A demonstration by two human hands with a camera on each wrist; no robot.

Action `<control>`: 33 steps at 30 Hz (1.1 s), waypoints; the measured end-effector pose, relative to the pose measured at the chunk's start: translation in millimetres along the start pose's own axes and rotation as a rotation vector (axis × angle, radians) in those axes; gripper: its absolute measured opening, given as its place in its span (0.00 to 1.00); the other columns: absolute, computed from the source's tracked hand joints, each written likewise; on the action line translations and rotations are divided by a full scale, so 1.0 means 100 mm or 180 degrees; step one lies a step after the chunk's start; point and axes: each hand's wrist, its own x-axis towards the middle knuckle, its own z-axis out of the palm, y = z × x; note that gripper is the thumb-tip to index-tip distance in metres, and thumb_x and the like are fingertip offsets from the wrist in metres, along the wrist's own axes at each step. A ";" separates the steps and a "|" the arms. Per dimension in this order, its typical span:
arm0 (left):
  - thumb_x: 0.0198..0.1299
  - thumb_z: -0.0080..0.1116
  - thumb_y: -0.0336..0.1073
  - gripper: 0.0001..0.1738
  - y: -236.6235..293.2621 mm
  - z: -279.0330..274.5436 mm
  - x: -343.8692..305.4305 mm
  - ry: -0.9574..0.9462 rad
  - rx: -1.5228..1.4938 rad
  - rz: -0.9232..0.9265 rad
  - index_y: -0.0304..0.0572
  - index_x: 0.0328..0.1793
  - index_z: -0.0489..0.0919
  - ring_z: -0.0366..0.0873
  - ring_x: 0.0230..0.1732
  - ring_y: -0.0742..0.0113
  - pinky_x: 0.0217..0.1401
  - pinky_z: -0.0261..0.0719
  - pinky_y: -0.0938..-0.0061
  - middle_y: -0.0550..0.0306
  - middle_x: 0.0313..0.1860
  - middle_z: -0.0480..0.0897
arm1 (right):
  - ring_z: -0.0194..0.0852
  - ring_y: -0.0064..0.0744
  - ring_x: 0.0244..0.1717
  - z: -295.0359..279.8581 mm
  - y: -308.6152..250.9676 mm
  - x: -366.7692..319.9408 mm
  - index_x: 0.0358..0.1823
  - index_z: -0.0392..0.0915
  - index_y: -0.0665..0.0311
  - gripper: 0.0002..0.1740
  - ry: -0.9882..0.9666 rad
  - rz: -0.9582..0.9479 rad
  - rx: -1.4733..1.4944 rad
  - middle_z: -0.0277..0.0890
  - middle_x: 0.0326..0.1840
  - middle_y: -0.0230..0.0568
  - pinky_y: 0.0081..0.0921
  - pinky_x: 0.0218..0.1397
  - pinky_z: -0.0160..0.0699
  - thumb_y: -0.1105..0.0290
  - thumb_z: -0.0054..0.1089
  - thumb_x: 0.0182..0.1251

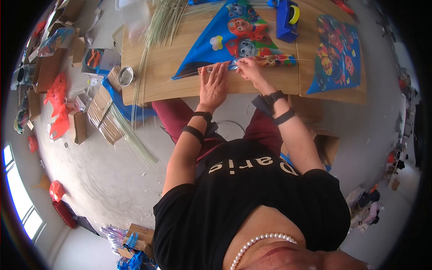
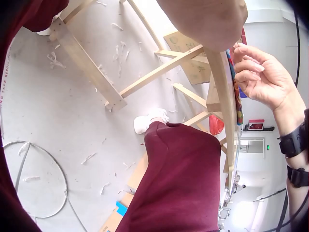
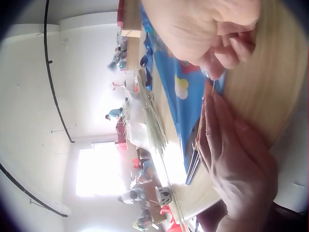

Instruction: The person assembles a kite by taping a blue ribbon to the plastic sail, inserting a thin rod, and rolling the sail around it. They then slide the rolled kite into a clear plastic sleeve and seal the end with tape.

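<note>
A blue triangular plastic sheet (image 1: 204, 51) printed with cartoon dogs lies on the wooden table (image 1: 157, 81). Along its near edge, partly folded over, runs a thin pale stick (image 1: 303, 60). My left hand (image 1: 213, 87) presses flat on this edge, fingers straight and close together over an orange-pink strip (image 1: 202, 70). Just right of it, my right hand (image 1: 252, 72) has curled fingers and pinches a small clear, shiny strip (image 3: 205, 73) at the sheet's edge. In the right wrist view, the left fingertips (image 3: 216, 98) point up at the right hand's pinch.
A blue tape dispenser (image 1: 285, 22) stands at the back, right of the sheet. Another printed sheet (image 1: 337, 56) lies at the table's right end. Long pale strips (image 1: 164, 20) lie at back left and overhang the front edge. A round tin (image 1: 126, 76) sits at the left edge.
</note>
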 end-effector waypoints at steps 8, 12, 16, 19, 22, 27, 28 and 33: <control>0.68 0.54 0.39 0.34 0.00 0.01 0.00 0.0046 0.0052 0.0010 0.43 0.81 0.68 0.59 0.85 0.63 0.87 0.43 0.38 0.61 0.84 0.65 | 0.61 0.14 0.20 0.06 -0.01 -0.01 0.53 0.77 0.63 0.11 0.0157 0.0013 -0.0061 0.78 0.33 0.33 0.15 0.22 0.59 0.62 0.57 0.81; 0.67 0.54 0.39 0.35 0.00 -0.01 0.00 0.0010 0.0036 0.0021 0.43 0.81 0.68 0.58 0.86 0.63 0.87 0.42 0.37 0.60 0.84 0.65 | 0.62 0.14 0.20 0.08 0.02 0.02 0.53 0.77 0.63 0.11 0.0207 -0.0007 -0.0152 0.79 0.33 0.32 0.15 0.23 0.60 0.63 0.57 0.81; 0.67 0.55 0.39 0.35 0.00 0.00 0.00 -0.0024 0.0049 0.0001 0.43 0.81 0.68 0.58 0.86 0.63 0.88 0.41 0.37 0.60 0.84 0.65 | 0.71 0.18 0.23 0.11 0.16 0.09 0.49 0.79 0.61 0.10 0.0491 -0.0444 -0.0675 0.82 0.29 0.30 0.21 0.27 0.68 0.63 0.60 0.78; 0.66 0.54 0.38 0.35 0.00 0.01 -0.01 0.0001 0.0032 0.0007 0.43 0.81 0.68 0.57 0.86 0.63 0.88 0.41 0.37 0.60 0.84 0.65 | 0.85 0.26 0.28 0.14 0.25 0.12 0.45 0.80 0.60 0.09 0.0811 -0.0843 -0.1177 0.86 0.28 0.31 0.28 0.35 0.78 0.63 0.62 0.73; 0.66 0.55 0.38 0.35 -0.01 0.01 -0.01 0.0030 0.0015 0.0020 0.43 0.81 0.68 0.57 0.86 0.62 0.87 0.42 0.37 0.59 0.84 0.65 | 0.88 0.32 0.31 0.22 0.22 0.06 0.44 0.80 0.58 0.08 0.1055 -0.1028 -0.1476 0.86 0.27 0.32 0.33 0.37 0.81 0.64 0.64 0.71; 0.65 0.55 0.38 0.35 -0.02 0.02 -0.01 0.0037 -0.0008 0.0042 0.42 0.80 0.69 0.58 0.86 0.61 0.87 0.43 0.36 0.59 0.84 0.65 | 0.88 0.40 0.33 0.26 0.20 0.00 0.45 0.80 0.57 0.08 0.1187 -0.1188 -0.1717 0.85 0.27 0.36 0.39 0.37 0.82 0.65 0.66 0.69; 0.65 0.55 0.38 0.35 -0.02 0.02 -0.01 0.0043 -0.0018 0.0045 0.42 0.80 0.69 0.58 0.86 0.61 0.87 0.43 0.36 0.59 0.84 0.66 | 0.88 0.42 0.32 0.26 0.22 0.01 0.45 0.80 0.57 0.08 0.1246 -0.1294 -0.1826 0.85 0.27 0.37 0.40 0.36 0.81 0.65 0.66 0.69; 0.67 0.56 0.38 0.35 -0.03 0.03 -0.02 -0.0002 0.0012 0.0025 0.43 0.81 0.69 0.58 0.86 0.60 0.88 0.42 0.39 0.58 0.84 0.66 | 0.87 0.48 0.32 0.28 0.25 -0.03 0.47 0.79 0.54 0.09 0.1381 -0.1563 -0.2114 0.84 0.27 0.39 0.44 0.36 0.81 0.65 0.67 0.69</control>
